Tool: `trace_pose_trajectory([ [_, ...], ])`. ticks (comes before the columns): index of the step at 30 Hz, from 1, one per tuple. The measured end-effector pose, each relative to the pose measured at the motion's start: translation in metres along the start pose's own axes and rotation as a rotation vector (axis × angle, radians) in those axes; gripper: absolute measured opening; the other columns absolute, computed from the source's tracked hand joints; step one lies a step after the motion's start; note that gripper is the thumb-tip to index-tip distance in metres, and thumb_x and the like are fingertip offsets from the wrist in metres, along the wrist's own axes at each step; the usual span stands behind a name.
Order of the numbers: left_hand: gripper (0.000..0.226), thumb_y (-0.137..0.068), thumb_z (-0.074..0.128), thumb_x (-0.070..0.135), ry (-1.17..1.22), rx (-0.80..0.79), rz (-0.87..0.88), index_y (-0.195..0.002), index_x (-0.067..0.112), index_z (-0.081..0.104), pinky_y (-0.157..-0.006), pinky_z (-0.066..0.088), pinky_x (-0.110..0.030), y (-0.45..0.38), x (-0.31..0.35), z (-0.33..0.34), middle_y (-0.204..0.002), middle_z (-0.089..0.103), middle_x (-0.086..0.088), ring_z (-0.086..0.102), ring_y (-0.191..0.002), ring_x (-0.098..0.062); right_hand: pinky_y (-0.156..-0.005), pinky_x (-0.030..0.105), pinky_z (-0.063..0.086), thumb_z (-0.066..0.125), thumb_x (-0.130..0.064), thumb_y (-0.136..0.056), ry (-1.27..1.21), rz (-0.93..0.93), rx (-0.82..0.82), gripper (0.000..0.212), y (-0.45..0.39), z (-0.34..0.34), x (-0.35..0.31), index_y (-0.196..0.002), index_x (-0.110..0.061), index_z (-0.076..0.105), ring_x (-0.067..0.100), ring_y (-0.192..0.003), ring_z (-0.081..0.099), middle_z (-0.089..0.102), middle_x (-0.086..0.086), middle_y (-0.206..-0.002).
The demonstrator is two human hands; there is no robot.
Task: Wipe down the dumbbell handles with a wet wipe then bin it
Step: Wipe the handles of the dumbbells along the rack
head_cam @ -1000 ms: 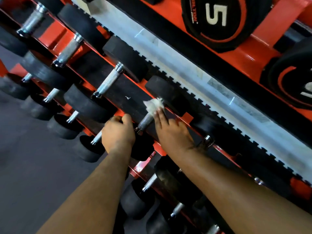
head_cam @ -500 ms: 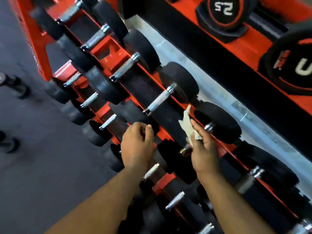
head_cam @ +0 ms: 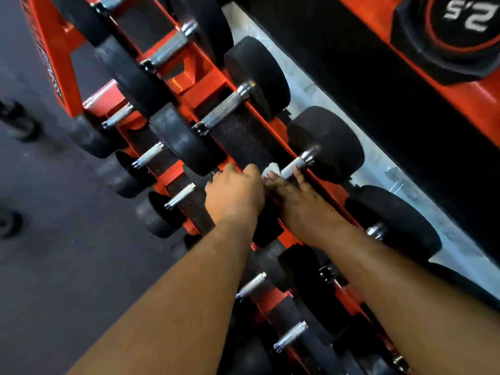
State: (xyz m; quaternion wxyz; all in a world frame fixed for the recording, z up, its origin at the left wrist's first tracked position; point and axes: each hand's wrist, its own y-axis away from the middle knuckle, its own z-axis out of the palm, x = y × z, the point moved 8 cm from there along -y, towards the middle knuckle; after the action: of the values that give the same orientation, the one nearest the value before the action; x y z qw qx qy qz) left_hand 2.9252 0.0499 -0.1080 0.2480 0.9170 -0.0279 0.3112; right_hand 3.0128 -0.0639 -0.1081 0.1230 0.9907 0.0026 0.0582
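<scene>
Wipe (head_cam: 271, 169) sits bunched on the knurled handle (head_cam: 293, 167) of the dumbbell at centre frame, pressed there by my right hand (head_cam: 300, 204). My fingers (head_cam: 299, 177) lie fairly straight along the underside of the bar and pin the cloth to the steel at its near end. Whether the thumb hooks over the bar I cannot tell; the wipe hides it.

My left hand (head_cam: 234, 194) is curled, knuckles up, touching the right hand at its 9 o'clock side. What it holds, if anything, is hidden beneath it, so its grip cannot be confirmed.

Handle axis runs from 7 o'clock to 1 o'clock, ending at the black rubber head (head_cam: 328, 144) on the far side. Bare knurling extends from the wipe toward 1 o'clock. The right hand is the nearer one to that uncleaned length, already in line with the bar.

Judgement: the coming stroke should travel along the axis toward 1 o'clock, up to the chrome collar. Further handles (head_cam: 224, 110) on the orange rack (head_cam: 186, 85) lie at 11 o'clock. No bin is in view.
</scene>
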Motion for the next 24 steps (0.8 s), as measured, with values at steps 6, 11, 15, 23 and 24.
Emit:
trace_pose_trajectory([
  [6, 0.053, -0.08, 0.029, 0.053, 0.004, 0.043, -0.019, -0.1, 0.023, 0.068, -0.089, 0.052, -0.049, 0.0, 0.0, -0.002, -0.103, 0.07, -0.005, 0.06, -0.104, -0.033, -0.121, 0.047, -0.019, 0.02, -0.01, -0.081, -0.057, 0.028, -0.08, 0.063, -0.049, -0.007, -0.004, -0.133, -0.015, 0.054, 0.023, -0.115, 0.05, 0.055, 0.001, -0.115],
  [11, 0.049, -0.082, 0.032, 0.053, 0.008, 0.053, -0.021, -0.098, 0.023, 0.068, -0.085, 0.052, -0.045, 0.002, 0.001, -0.002, -0.103, 0.069, -0.005, 0.06, -0.105, -0.032, -0.121, 0.055, 0.008, 0.023, -0.012, -0.091, 0.095, 0.114, -0.002, 0.064, -0.013, 0.01, 0.001, -0.154, -0.01, 0.035, 0.033, -0.15, 0.027, 0.033, 0.013, -0.16],
  [15, 0.045, -0.083, 0.035, 0.052, 0.024, 0.058, -0.024, -0.096, 0.024, 0.067, -0.084, 0.051, -0.043, 0.003, 0.0, -0.002, -0.102, 0.069, -0.004, 0.059, -0.106, -0.032, -0.118, 0.06, 0.021, 0.033, -0.019, -0.093, 0.054, -0.049, -0.024, 0.063, 0.007, 0.01, -0.006, -0.155, -0.008, 0.03, 0.03, -0.15, 0.026, 0.032, 0.01, -0.161],
  [23, 0.037, -0.088, 0.04, 0.049, 0.043, 0.074, -0.017, -0.098, 0.026, 0.068, -0.083, 0.048, -0.041, 0.004, 0.001, -0.004, -0.104, 0.067, -0.002, 0.058, -0.107, -0.029, -0.12, 0.061, 0.017, 0.055, -0.015, -0.087, 0.04, 0.034, -0.035, 0.034, -0.056, 0.003, 0.0, -0.121, -0.016, 0.057, 0.026, -0.1, 0.056, 0.06, 0.002, -0.097],
  [24, 0.037, -0.087, 0.04, 0.049, 0.044, 0.079, -0.017, -0.096, 0.026, 0.067, -0.082, 0.048, -0.041, 0.004, 0.0, -0.004, -0.102, 0.067, -0.002, 0.058, -0.106, -0.029, -0.118, 0.061, 0.024, 0.058, -0.012, -0.085, 0.062, 0.028, 0.021, 0.038, -0.049, 0.005, -0.001, -0.122, -0.015, 0.057, 0.027, -0.101, 0.055, 0.06, 0.003, -0.098],
])
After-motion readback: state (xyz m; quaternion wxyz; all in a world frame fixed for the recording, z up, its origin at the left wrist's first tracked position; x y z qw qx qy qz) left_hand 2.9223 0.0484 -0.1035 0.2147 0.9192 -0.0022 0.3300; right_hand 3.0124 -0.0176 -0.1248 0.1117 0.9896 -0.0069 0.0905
